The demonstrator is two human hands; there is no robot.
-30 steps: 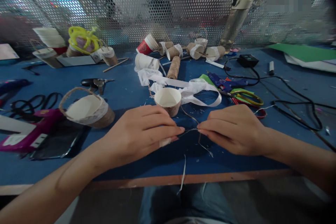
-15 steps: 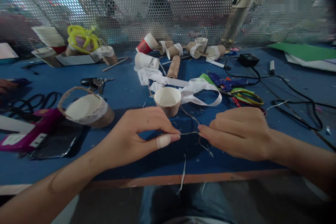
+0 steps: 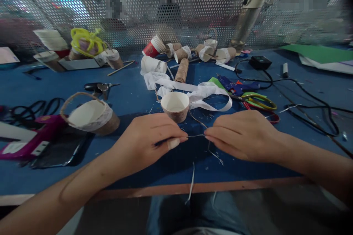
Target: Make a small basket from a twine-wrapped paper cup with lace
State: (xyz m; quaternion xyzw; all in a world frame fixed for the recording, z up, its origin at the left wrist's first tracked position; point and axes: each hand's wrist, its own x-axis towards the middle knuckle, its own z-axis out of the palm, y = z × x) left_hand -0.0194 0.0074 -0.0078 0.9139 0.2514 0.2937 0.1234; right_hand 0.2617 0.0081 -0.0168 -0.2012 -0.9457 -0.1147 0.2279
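Between my two hands a thin strand is stretched, looking like wire or twine. My left hand pinches its left end between thumb and forefinger, with a pale bandage on the thumb. My right hand pinches the other end, fingers curled. A brown twine runs from my right fingertips toward a small twine-wrapped paper cup, which stands upright just beyond my hands. Left of my left hand, a twine-wrapped cup basket with lace trim and a looped handle leans on the table.
White ribbon lies behind the cup. Scissors and a blue glue gun lie right, near black cables. A magenta glue gun is at left. Several wrapped cups and a perforated metal screen stand behind.
Both hands have shifted slightly, the right one a little leftward, with the strand still held between them. The left fingers have drawn closer together. A person's hand at the far left has left view.
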